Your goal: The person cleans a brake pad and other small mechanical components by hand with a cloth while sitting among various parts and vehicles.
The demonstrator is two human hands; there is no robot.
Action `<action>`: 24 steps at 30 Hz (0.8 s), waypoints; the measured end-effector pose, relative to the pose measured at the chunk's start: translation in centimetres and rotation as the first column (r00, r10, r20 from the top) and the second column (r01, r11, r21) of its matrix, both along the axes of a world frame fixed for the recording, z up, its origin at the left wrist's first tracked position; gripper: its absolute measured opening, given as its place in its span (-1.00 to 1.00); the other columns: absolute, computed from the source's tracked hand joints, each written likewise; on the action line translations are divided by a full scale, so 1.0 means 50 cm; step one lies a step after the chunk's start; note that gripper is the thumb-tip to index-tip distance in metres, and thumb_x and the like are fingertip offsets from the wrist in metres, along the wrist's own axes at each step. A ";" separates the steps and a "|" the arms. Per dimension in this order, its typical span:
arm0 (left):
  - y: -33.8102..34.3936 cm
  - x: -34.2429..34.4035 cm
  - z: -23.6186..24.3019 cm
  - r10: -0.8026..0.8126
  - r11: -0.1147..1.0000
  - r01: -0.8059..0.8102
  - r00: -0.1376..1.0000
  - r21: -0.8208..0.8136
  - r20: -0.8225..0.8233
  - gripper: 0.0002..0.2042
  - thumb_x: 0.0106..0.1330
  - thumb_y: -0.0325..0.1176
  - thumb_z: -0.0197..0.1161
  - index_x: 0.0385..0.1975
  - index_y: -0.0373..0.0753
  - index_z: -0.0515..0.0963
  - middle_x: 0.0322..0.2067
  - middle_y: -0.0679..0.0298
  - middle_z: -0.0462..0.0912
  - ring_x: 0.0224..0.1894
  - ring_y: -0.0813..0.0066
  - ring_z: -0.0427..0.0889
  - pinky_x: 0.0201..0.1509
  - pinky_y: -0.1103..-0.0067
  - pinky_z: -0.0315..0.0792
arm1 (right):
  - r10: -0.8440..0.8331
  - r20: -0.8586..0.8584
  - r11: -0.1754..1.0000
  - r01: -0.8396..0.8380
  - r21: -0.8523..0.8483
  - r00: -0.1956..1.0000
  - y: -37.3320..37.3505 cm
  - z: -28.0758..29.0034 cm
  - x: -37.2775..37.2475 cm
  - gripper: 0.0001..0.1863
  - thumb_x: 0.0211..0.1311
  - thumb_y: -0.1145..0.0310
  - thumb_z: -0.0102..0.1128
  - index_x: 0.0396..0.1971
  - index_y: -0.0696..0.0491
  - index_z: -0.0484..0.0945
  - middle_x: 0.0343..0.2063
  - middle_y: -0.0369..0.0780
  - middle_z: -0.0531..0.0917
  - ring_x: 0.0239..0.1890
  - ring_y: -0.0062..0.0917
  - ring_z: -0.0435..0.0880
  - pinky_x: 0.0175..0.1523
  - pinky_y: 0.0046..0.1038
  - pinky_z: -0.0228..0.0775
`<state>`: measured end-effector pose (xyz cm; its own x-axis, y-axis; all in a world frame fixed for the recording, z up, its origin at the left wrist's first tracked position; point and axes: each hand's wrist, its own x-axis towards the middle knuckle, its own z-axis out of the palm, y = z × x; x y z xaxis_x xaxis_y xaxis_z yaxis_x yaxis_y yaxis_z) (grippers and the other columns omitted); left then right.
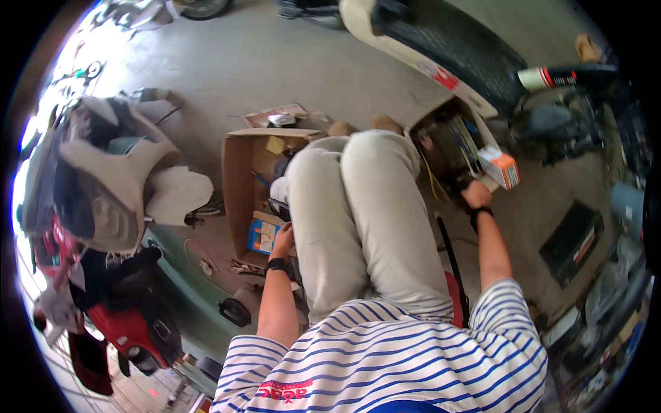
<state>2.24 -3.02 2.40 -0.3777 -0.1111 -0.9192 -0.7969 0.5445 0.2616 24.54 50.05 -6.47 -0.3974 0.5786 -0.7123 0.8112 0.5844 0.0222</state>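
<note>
My left hand [282, 239] is low beside my left knee, at the right side of an open cardboard box [236, 165] holding a blue package [263, 234] and small items. Its fingers are partly hidden, so their grip is unclear. My right hand [475, 194] is closed at the near end of a second cardboard box [435, 111], on something I cannot make out. A white and orange carton [498, 165] sits on that box's right edge, just above the hand. Inside are dark, long items, mostly in shadow. My trousered legs fill the middle between the boxes.
Scooters and loose body panels [110, 172] crowd the left, with a red and black part [138, 323] lower down. A cream scooter [372, 20] stands at the top. A black case [571, 241], a grey bucket [626, 206] and assorted parts lie on the right.
</note>
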 end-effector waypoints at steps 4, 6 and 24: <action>0.017 -0.119 -0.006 0.110 0.982 -0.058 0.948 0.178 -0.299 -0.73 0.28 -0.33 -0.01 -0.06 -0.19 0.45 -0.32 0.31 0.60 -0.36 0.54 0.59 -0.29 0.58 0.44 | -0.130 -0.237 0.989 0.142 0.034 0.963 0.074 0.110 -0.074 -0.65 -0.17 0.13 0.24 -0.54 0.16 0.62 -0.50 -0.01 0.63 -0.41 -0.13 0.63 -0.27 -0.21 0.47; 0.062 -0.207 0.031 0.303 0.934 -0.106 0.740 0.340 -0.600 -0.77 0.29 -0.40 0.00 -0.09 -0.24 0.45 -0.34 0.27 0.61 -0.37 0.52 0.60 -0.30 0.61 0.45 | -0.151 -0.576 0.978 0.206 0.032 0.804 0.124 0.218 -0.127 -0.60 -0.17 0.11 0.29 -0.47 0.19 0.63 -0.53 -0.02 0.63 -0.47 -0.21 0.64 -0.32 -0.29 0.46; 0.666 -0.484 0.371 0.523 0.009 0.103 0.847 0.995 -0.092 -0.52 0.42 -0.09 -0.14 0.16 -0.33 0.21 0.05 0.07 0.42 0.06 0.29 0.44 0.20 0.41 0.27 | -0.862 -0.466 0.405 -0.281 -0.870 0.201 -0.130 0.641 -0.786 -0.75 0.08 0.32 0.26 -0.33 0.20 0.61 -0.44 -0.21 0.66 -0.41 -0.58 0.63 -0.29 -0.56 0.46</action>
